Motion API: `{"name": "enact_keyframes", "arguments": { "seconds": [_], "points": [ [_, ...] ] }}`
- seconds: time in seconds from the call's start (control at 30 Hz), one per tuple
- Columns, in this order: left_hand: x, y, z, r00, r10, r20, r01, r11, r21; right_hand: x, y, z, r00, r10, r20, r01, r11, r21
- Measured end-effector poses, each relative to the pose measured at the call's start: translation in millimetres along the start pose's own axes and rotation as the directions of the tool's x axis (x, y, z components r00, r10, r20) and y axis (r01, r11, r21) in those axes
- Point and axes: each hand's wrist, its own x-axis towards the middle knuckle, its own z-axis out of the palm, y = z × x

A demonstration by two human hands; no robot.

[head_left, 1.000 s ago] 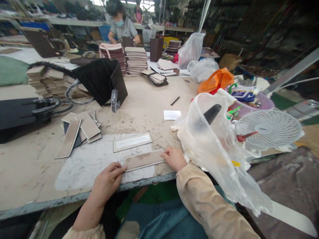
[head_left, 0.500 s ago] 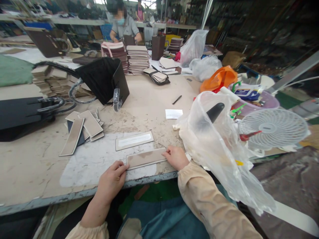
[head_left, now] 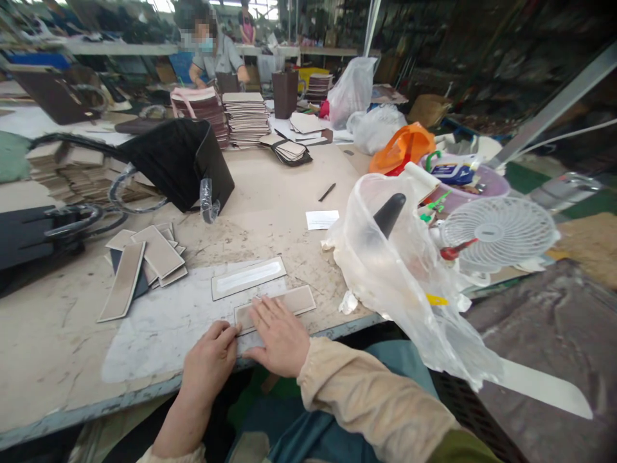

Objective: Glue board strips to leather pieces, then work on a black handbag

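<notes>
Currently, worktop (head_left: pixel 289 235): bears the beige panel (head_left: pixel 299 299) near its front edge, partly on a pale patch (head_left: pixel 144 341).
Translucent bag (head_left: pixel 371 276): right of panel; dark rounded object (head_left: pixel 391 215) inside.
Lilac basin (head_left: pixel 499 193): beyond the bag; holds a blue-and-white packet (head_left: pixel 456 172).
Panel axis: long side runs left to right, right end angled slightly away, roughly parallel to second panel (head_left: pixel 249 278) just beyond.
Right hand (head_left: pixel 279 334): opened flat, fingers extended across panel's left half, thumb apart; no grip.
Left hand (head_left: pixel 212 354): curled, thumb and forefinger pinching panel's left end.
</notes>
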Motion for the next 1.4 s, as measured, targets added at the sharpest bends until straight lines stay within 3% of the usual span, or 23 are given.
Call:
{"name": "enact_keyframes", "arguments": {
  "seconds": [0.13, 0.33, 0.73, 0.87, 1.0, 1.07, 1.13, 1.23, 1.33, 1.4],
  "points": [
    [0, -1, 1.7, 1.0, -0.001, -0.015, 0.0, 1.0, -0.007, -1, -4, 12, 0.999, -0.011, 0.045, 0.012, 1.0, -0.027],
    [0, 1, 1.8, 0.999, -0.022, -0.037, 0.022, 1.0, -0.006, -11, 10, 8, 0.997, 0.06, 0.048, -0.056, 0.996, -0.076],
    [-2, 11, -7.2, 0.993, -0.116, -0.008, 0.115, 0.991, -0.071, -42, 56, 3, 0.976, 0.216, -0.001, -0.211, 0.955, -0.208],
    [1, 53, -13.1, 0.984, -0.101, -0.144, 0.093, 0.994, -0.059, -45, 60, 11, 0.985, 0.17, -0.036, -0.174, 0.944, -0.279],
    [17, 112, -3.2, 0.99, 0.14, -0.012, -0.14, 0.981, -0.132, -48, 65, 17, 0.988, 0.142, -0.061, -0.154, 0.928, -0.34],
    [24, 123, 4.7, 0.985, 0.166, 0.044, -0.159, 0.977, -0.141, -49, 67, 20, 0.989, 0.135, -0.065, -0.15, 0.918, -0.367],
    [24, 115, 9.3, 0.981, 0.18, 0.07, -0.171, 0.978, -0.121, -49, 69, 23, 0.99, 0.118, -0.077, -0.139, 0.917, -0.375],
    [12, 78, 6.0, 0.975, 0.198, 0.101, -0.19, 0.978, -0.085, -49, 71, 29, 0.989, 0.078, -0.126, -0.119, 0.927, -0.356],
    [-5, 45, -4.0, 0.974, 0.155, 0.165, -0.142, 0.986, -0.09, -49, 75, 33, 0.983, 0.069, -0.171, -0.123, 0.937, -0.327],
    [-11, 35, -8.6, 0.969, 0.129, 0.208, -0.109, 0.988, -0.108, -49, 78, 34, 0.983, 0.072, -0.171, -0.123, 0.943, -0.309]
  ]
}}
